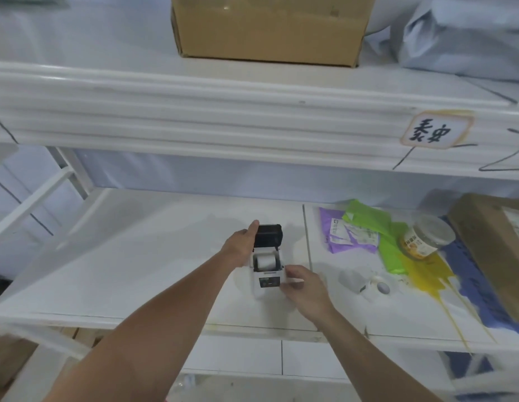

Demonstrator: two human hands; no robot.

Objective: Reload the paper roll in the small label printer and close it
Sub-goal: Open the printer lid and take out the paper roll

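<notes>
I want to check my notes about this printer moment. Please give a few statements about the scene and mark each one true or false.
1. The printer's lid is closed. False: it stands open.
2. A white paper roll sits in the printer. True.
3. The left hand is at the left side of the lid. True.
4. The right hand holds the jar. False: it is at the printer's front right corner; the jar lies apart on coloured bags.
5. A cardboard box stands on the upper shelf. True.
</notes>
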